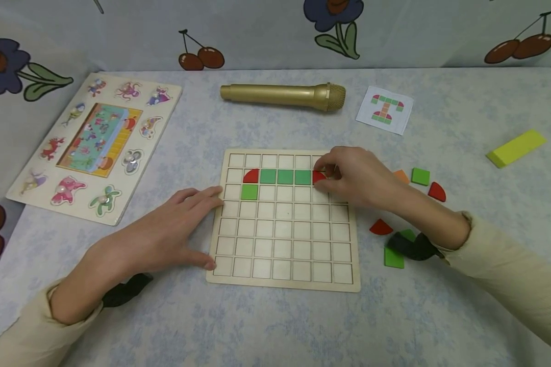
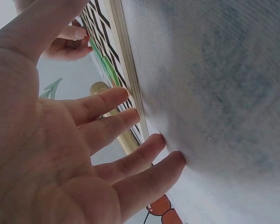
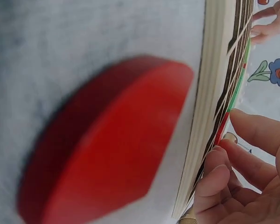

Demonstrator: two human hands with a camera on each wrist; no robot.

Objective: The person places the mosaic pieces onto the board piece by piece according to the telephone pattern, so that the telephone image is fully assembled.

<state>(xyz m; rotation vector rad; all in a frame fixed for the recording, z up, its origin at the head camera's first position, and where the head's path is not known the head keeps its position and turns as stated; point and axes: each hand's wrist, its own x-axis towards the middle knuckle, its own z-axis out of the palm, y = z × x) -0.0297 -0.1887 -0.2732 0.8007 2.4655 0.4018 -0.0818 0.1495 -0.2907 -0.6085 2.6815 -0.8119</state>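
Observation:
A wooden grid board lies in the middle of the table. In its second row are a red quarter-circle tile, three green square tiles and, at the right end, another red quarter-circle tile. My right hand pinches that right-end tile between thumb and fingers, at its cell. Below the left red tile sits a lighter green square. My left hand touches the board's left edge, fingers extended and thumb near the lower corner; in the left wrist view its fingers look spread.
Right of the board lie loose red quarter-circles, green squares and an orange piece, some partly hidden by the right arm. A pattern card, gold microphone, yellow block and animal puzzle board surround it.

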